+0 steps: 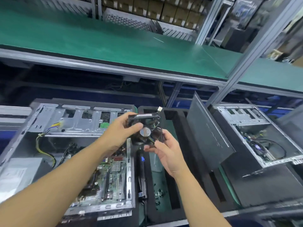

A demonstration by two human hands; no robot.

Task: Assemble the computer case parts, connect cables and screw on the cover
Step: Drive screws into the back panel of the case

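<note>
Both hands are up w/ a black fan (146,128) between them, held in the air over the right edge of the open case (49,115) and the foam tray (173,115) next to it. Left hand (120,128) grips the fan's upper-left corner, thumb across the front, fingers curled round the frame. Right hand (165,151) pinches the lower-right edge, palm turned up. Fan is tilted, its round hub sticker facing the camera; a small white plug (159,109) sticks up above the top-right corner. The case lies on its side on the desk, lid off, green board (113,177) showing inside, partly hidden by the left forearm; yellow wires (44,149) loop down from the drive bay at the back left. In the tray: a black screwdriver (141,174) lying lengthwise just beside the case, and loose screws (158,193) scattered to its right. A dark cover (208,133) leans tilted against the tray's right side. Further right, a second case (262,128), also open. A green shelf (98,38) runs across above and behind.
</note>
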